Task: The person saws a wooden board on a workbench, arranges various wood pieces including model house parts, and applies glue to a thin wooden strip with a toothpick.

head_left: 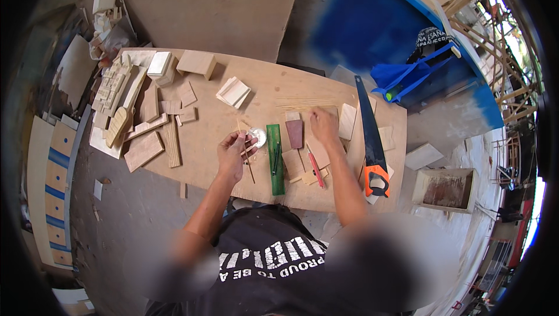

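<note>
My left hand [232,158] pinches a thin wooden stick [250,171], which slants down toward the table's near edge. Beside its fingers lies a small round whitish dish [258,136]. My right hand [324,125] is closed over the table, just below a row of long thin sticks [300,103]; whatever its fingers hold is hidden. Left of that hand is a dark red block [294,134]. Between my arms lie a green strip [274,179] with a dark pen-like tool on it and a red pen-shaped tool [316,167].
A handsaw [371,130] with an orange handle lies right of my right arm. Wooden offcuts [144,152] crowd the table's left end, near stacked blocks [162,67]. More thin pieces [233,92] sit mid-table. A blue bag [402,77] is beyond the far right corner.
</note>
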{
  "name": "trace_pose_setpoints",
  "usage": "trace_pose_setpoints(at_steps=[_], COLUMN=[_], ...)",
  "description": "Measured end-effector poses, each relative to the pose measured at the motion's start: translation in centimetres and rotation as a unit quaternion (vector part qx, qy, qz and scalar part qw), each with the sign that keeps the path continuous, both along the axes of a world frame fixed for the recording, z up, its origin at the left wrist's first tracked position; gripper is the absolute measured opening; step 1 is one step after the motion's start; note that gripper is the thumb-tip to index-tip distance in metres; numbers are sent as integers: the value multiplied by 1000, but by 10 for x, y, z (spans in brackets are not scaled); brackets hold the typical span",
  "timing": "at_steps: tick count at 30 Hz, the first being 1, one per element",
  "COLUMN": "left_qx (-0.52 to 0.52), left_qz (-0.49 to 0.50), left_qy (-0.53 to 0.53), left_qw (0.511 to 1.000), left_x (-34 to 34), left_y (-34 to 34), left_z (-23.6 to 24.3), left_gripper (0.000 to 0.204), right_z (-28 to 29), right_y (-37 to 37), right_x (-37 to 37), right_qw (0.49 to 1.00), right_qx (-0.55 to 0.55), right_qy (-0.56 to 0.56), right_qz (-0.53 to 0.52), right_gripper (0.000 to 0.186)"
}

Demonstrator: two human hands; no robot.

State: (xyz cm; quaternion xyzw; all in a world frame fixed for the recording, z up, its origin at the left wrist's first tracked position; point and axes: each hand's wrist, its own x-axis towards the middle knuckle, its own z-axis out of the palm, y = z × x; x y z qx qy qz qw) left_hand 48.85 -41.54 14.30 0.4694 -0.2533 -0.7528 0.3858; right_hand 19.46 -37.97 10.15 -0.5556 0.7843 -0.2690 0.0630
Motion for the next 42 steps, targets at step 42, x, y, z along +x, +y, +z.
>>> trace_pose_setpoints(at_steps=[42], left_qx=[-12], left_qz=[141], left_qy=[55], left_qw=[988], left_x=[41], left_y=[20], left_z=[8], left_gripper=[14], right_z=[-5], right_y=[-55], right_x=[-16], right_qw=[985], right_qx=[66], right_qy=[-25], right_qz=[155], right_gripper=[23])
